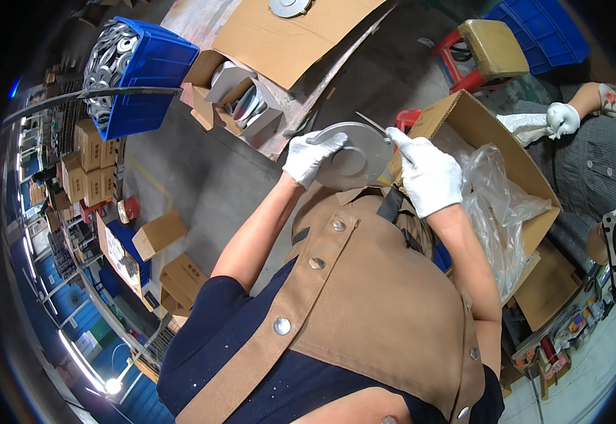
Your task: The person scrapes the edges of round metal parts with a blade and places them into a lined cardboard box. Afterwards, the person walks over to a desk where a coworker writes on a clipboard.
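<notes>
My left hand (306,158), in a white glove, grips the rim of a round grey metal disc (373,150) with a raised centre. The disc is held tilted in front of my apron. At its right edge my right hand (429,173), gloved too, closes on a thin, narrow tool (370,122) like a file or a blade; its exact kind cannot be made out. The tool's free end points up and to the left, over the disc's rim. The fingers partly hide its other end.
Right of me stands an open carton (495,134) with a clear plastic bag (492,187). A cardboard sheet (287,42) and small box (269,116) lie ahead. A blue crate (152,78) holds metal rings. Beyond are a stool (492,48) and a co-worker's gloved hand (562,120).
</notes>
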A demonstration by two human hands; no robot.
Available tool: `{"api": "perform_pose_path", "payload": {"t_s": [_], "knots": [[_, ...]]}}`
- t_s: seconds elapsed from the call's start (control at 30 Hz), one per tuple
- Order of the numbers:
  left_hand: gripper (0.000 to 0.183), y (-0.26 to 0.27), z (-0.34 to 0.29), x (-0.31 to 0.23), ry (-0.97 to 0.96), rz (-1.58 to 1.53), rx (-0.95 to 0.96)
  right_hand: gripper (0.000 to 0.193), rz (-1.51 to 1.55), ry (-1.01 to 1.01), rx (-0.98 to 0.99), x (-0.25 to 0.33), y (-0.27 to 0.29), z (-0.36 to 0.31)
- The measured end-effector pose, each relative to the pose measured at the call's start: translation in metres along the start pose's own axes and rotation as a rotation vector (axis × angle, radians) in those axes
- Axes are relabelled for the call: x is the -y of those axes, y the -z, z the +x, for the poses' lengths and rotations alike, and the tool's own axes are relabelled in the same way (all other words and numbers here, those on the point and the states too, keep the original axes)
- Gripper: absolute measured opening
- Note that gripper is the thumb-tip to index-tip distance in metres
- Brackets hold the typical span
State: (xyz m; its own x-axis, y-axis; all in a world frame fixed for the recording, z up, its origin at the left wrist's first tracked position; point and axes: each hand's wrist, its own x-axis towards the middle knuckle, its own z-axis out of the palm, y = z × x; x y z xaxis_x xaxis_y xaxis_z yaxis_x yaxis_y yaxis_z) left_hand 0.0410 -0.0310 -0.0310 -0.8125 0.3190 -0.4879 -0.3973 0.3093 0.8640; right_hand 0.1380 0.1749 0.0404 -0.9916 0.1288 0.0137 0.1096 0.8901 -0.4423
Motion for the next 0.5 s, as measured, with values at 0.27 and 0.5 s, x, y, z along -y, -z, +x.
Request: {"api": "perform_pose_path", "payload": {"t_s": [0.27,0.5], "knots": [[0.023,-0.013,-0.011,-0.014,-0.270,0.431,-0.071,0.042,-0.064,0.080,0.034,0.020,0.015,-0.007],[0.018,-0.020,-0.020,0.005,-0.392,0.530,-0.124,0.035,-0.093,0.160,0.159,0.030,0.013,-0.007]]}}
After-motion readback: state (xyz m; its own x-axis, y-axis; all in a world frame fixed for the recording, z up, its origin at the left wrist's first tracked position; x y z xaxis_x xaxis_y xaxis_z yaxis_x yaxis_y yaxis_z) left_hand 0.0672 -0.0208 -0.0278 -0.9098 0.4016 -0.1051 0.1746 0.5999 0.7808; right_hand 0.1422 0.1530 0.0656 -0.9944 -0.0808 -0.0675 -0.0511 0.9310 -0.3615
